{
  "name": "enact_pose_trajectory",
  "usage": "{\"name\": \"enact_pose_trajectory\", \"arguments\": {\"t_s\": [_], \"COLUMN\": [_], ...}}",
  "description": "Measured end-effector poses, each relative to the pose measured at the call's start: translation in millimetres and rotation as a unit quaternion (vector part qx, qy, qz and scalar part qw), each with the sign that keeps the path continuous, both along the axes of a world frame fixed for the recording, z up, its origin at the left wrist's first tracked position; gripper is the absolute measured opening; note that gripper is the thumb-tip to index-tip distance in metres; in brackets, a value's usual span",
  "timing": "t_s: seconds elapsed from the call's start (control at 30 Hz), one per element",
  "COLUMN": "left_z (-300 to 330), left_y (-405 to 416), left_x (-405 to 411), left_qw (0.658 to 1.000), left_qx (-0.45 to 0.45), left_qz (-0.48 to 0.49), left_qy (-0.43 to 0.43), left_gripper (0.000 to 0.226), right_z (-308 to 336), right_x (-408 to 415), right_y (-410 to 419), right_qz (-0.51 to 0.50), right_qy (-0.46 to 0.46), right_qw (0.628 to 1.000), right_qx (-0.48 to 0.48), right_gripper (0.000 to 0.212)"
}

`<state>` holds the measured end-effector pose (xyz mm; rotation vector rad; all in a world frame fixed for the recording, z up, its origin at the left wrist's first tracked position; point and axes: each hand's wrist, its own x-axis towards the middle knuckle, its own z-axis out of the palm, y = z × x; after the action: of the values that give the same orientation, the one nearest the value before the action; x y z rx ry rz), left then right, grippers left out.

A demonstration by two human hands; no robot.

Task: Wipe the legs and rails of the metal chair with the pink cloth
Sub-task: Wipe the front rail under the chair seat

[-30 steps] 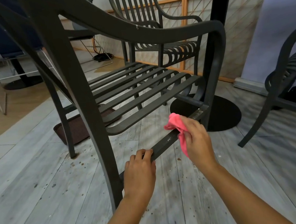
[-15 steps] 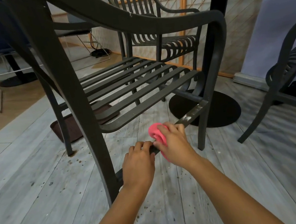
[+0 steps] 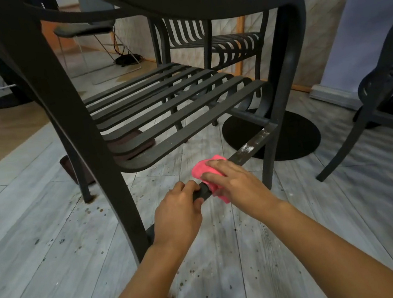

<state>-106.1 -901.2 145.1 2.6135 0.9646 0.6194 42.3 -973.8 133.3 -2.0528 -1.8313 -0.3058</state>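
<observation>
A dark metal chair (image 3: 175, 106) with a slatted seat stands close in front of me. Its low side rail (image 3: 252, 145) runs between the near leg (image 3: 123, 208) and the far leg (image 3: 271, 161), with pale dusty marks near the far end. My left hand (image 3: 178, 216) grips the rail near the near leg. Just right of it, my right hand (image 3: 234, 181) holds the pink cloth (image 3: 205, 169) wrapped over the rail, fingers curled on top of it.
The floor is grey planks speckled with brown crumbs (image 3: 93, 210). A round black table base (image 3: 293, 136) lies behind the far leg. A second metal chair (image 3: 229, 44) stands beyond, another chair (image 3: 387, 88) at right, and a brown mat (image 3: 130, 145) lies under the seat.
My right hand slid the pink cloth down the rail from its far end toward my left hand. The left hand kept its grip on the rail. The view moved closer.
</observation>
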Motion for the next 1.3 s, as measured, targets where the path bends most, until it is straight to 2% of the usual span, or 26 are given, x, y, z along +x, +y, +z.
{"name": "enact_pose_trajectory", "arguments": {"t_s": [0.17, 0.57, 0.77, 0.97, 1.03, 1.13, 1.3], "left_z": [-0.8, -8.6, -10.7, -11.8, -11.9, -9.8, -1.4], "left_y": [1.8, 5.7, 6.5, 6.6, 6.1, 4.9, 4.4], "left_x": [-0.6, -4.1, -4.1, -4.6, -4.8, -4.3, 2.2], "left_qw": [1.000, 0.999, 0.999, 0.999, 0.999, 0.999, 0.999], "left_qx": [0.002, 0.006, -0.001, -0.007, -0.010, -0.017, -0.002], "left_qz": [-0.006, -0.026, -0.030, -0.032, -0.032, -0.034, -0.036], "left_qy": [-0.002, -0.022, -0.024, -0.020, -0.017, -0.013, -0.002], "left_gripper": [0.026, 0.028, 0.029, 0.029, 0.029, 0.029, 0.034], "right_z": [-6.5, -5.4, -5.5, 6.4, 12.0, 18.2, 35.0], "right_x": [10.2, 55.5, 56.3, 65.4, 67.2, 65.9, 73.2], "right_y": [-2.0, -10.1, -11.0, -11.0, -10.4, -12.6, -24.4], "right_qz": [-0.001, -0.067, -0.067, -0.085, -0.080, -0.078, -0.097], "right_qy": [0.027, 0.044, 0.057, 0.055, 0.097, 0.251, 0.292], "right_qw": [1.000, 0.996, 0.995, 0.995, 0.991, 0.965, 0.943], "right_qx": [0.007, 0.033, 0.043, -0.019, -0.046, -0.021, 0.125], "right_gripper": [0.043, 0.056, 0.052, 0.045, 0.040, 0.034, 0.037]}}
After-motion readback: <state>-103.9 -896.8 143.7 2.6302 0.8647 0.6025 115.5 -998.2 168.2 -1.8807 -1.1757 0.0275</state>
